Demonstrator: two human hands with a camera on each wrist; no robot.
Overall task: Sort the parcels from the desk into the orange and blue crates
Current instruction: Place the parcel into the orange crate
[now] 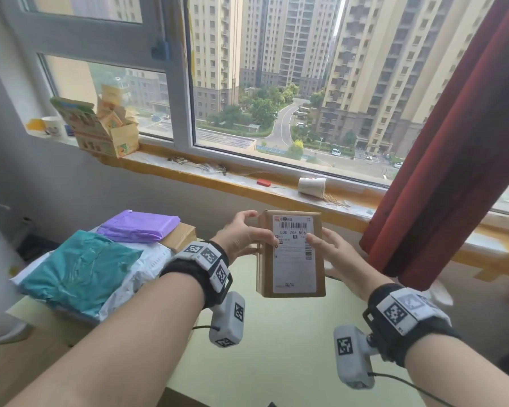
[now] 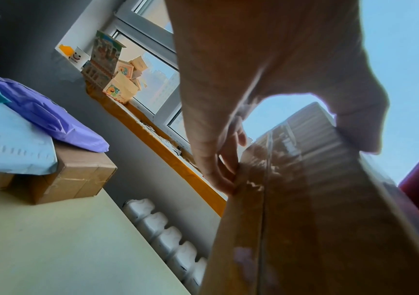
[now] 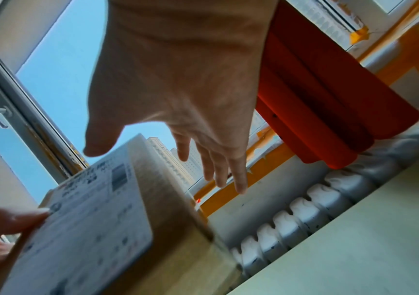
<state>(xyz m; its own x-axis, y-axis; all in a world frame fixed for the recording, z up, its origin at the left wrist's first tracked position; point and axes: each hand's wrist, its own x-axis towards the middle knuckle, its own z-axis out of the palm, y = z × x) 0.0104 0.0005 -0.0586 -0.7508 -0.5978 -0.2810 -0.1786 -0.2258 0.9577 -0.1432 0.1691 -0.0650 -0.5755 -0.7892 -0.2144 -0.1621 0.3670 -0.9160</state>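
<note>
Big window [image 1: 276, 83] up top, tower blocks beyond the glass, red curtain [image 1: 453, 142] hanging down the right side. Pale green desk [image 1: 276, 348] below, white radiator [image 2: 168, 235] tucked under the sill behind it.

On the desk's left end, a heap of parcels: teal mailer [image 1: 80, 271] on top at the near side, white mailer [image 1: 147, 265] under it, purple mailer [image 1: 138, 226] at the far side lying on a brown carton [image 1: 181, 235]. All stacked, touching, well left of the hands.

Centre stage, raised clear above the desk: brown cardboard box [image 1: 290, 254], white shipping label face up, long side running away from the camera. Left hand [image 1: 241, 235] gripping its left edge, thumb pressed on the label, fingers curled over the far corner and down the side. Right hand [image 1: 332, 248] at the right edge, fingers straight and spread, loosely open; thumb tip at the label's rim, fingers hanging past the box's side without closing on it in the wrist view.

On the sill: open printed carton [image 1: 103, 127] stuffed with small packets at the left, paper cup [image 1: 312, 186] tipped on its side toward the right, small red object [image 1: 263, 182] lying just left of it.
</note>
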